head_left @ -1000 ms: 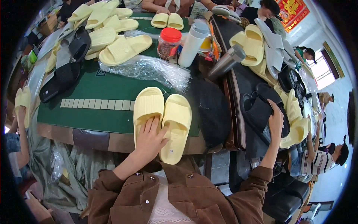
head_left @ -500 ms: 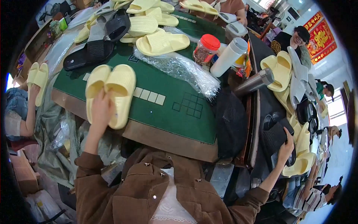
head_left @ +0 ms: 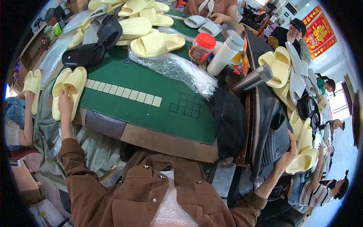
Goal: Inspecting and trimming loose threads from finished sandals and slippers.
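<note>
Left hand [head_left: 65,106] grips the yellow slipper pair [head_left: 69,90] at the green surface's [head_left: 151,109] left edge — long axis running away from it; right hand [head_left: 288,157] clasps a yellow slipper [head_left: 302,160], well apart.

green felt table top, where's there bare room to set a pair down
Bare: the green felt table top between the cream tile row, crinkled clear plastic bag and brown near edge. Crowded: the far end with pale yellow foam slippers, and the left corner, where the left hand holds a yellow pair.
</note>
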Available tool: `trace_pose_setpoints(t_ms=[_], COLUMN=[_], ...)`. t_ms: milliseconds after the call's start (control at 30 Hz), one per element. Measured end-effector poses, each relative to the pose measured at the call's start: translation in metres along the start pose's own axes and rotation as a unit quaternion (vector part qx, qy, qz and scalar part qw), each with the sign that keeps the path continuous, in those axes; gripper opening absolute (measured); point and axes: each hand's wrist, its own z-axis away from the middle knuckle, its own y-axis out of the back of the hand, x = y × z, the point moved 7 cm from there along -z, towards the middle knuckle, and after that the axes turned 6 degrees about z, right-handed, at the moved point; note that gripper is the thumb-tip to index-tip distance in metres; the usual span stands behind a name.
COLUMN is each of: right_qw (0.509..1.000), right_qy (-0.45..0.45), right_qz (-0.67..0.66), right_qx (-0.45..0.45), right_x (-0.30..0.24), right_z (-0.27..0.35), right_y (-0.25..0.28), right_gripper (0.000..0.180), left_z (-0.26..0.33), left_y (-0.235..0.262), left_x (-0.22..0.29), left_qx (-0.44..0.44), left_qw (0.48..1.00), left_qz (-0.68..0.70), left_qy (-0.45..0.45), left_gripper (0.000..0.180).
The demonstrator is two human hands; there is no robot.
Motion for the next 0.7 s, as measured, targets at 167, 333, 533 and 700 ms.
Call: trace_pose_setpoints(t_ms=[167,333,533,700], right_qw=[0.992,0.965,0.953,0.958], right_qy=[0.057,0.057,0.088,0.104], right_qz=[-0.072,-0.172,-0.194,-0.147], right_qx=[-0.088,-0.190,-0.215,-0.222], right_x=[-0.072,-0.118,-0.150,-0.150], right_z=[0.017,0.034,0.047,0.064], right_y=[-0.043,-0.101,-0.179,-0.219], right_gripper=[0.038,0.044,0.049,0.047], left_z=[-0.001,0.037,0.069,0.100], left_y=[-0.004,0.044,0.062,0.059], left_x=[-0.012,0.063,0.161,0.215], left_qx=[-0.020,0.181,0.020,-0.064], left_qw=[0.999,0.978,0.946,0.907], left_qz=[0.033,0.037,0.304,0.391], left_qy=[-0.013,-0.095,-0.110,-0.144], left_gripper=[0.038,0.044,0.038,0.032])
